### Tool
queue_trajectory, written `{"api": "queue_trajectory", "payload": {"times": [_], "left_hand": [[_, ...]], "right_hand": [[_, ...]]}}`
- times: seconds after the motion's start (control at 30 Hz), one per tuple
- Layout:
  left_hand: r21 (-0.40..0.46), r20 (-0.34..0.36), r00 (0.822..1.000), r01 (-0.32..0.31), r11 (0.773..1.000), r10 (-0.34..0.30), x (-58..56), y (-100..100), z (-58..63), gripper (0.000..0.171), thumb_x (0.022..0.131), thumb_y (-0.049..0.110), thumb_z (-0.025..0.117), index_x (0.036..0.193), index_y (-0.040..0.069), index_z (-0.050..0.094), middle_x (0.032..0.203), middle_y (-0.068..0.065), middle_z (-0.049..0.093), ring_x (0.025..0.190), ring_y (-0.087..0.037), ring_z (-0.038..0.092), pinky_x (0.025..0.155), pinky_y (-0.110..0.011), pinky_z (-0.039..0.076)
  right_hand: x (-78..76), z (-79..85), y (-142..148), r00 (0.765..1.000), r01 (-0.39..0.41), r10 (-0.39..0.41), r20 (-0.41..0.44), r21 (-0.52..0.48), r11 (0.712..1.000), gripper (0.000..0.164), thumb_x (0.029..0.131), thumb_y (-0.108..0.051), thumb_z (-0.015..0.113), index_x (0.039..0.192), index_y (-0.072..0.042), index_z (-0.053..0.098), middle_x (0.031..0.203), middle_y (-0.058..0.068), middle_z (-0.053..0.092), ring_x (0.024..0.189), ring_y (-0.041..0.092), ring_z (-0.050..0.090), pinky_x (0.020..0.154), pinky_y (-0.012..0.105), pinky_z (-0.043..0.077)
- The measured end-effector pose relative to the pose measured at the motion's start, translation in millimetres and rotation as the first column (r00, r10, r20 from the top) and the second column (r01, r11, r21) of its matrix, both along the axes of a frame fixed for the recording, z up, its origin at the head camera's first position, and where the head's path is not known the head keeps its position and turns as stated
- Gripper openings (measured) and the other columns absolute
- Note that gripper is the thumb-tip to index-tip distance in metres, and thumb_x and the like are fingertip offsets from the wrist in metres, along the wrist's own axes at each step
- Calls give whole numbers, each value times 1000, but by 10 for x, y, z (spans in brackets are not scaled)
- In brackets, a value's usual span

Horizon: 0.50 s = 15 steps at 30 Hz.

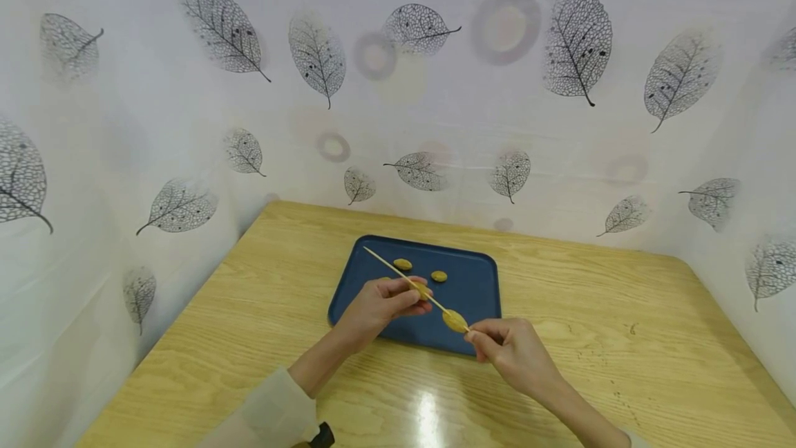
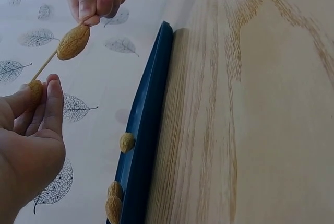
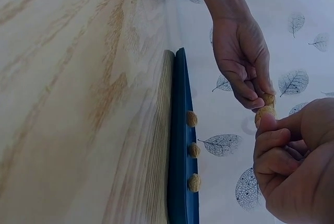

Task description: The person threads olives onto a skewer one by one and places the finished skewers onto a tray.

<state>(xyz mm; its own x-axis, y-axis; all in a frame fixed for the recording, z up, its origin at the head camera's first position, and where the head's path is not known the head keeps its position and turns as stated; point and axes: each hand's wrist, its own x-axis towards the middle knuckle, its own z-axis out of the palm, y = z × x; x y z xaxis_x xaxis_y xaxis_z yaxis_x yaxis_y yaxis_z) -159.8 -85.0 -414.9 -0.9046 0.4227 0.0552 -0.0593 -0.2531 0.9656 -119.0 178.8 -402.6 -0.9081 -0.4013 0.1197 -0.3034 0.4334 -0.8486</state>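
Left hand (image 1: 379, 306) pinches a wrinkled fruit (image 1: 423, 290), right hand (image 1: 513, 351) apparently the skewer (image 1: 392, 269) tip. Skewer looks light, snappable; grip beside fruit.

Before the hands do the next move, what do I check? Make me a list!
1. Right hand pinching at the end of the stick: ok.
2. Bigger yellow piece in line on the stick, next to those fingers: ok.
3. Left hand pinching the other yellow piece: ok.
4. Stick poked right through that piece: cannot tell, fingers cover part of it.
5. Far end of the stick bare, past the left hand: ok.
6. Spare pieces on the blue tray: ok, three.
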Motion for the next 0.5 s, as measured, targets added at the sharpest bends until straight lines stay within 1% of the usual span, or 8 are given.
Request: {"api": "queue_trajectory", "payload": {"times": [0.13,0.27,0.5], "left_hand": [[2,-6,1000,9,1000,-9,2,1,0,37,105,4,59,137,-14,57,120,-13,70,101,-14,73,98,-34,58],[3,-3,1000,12,1000,-12,1,7,2,36,105,3,59,137,-14,57,121,-11,70,101,-13,72,98,-34,58],[6,-4,1000,9,1000,-9,-22,32,-3,30,105,2,58,129,-16,61,129,-19,65,101,-14,73,98,-34,58]], "right_hand": [[-4,0,1,1000,0,0,-4,-5,1000,18,101,-13,69,90,-2,78,64,-4,61,43,1,31,39,16,26],[-8,-2,-1,1000,4,-4,-8,-3,1000,17,100,-13,69,91,-1,78,64,-4,62,44,1,32,39,16,27],[-13,3,-1,1000,2,-2,-8,-3,1000,19,101,-13,69,90,0,77,64,-3,62,44,1,32,39,17,27]]}}
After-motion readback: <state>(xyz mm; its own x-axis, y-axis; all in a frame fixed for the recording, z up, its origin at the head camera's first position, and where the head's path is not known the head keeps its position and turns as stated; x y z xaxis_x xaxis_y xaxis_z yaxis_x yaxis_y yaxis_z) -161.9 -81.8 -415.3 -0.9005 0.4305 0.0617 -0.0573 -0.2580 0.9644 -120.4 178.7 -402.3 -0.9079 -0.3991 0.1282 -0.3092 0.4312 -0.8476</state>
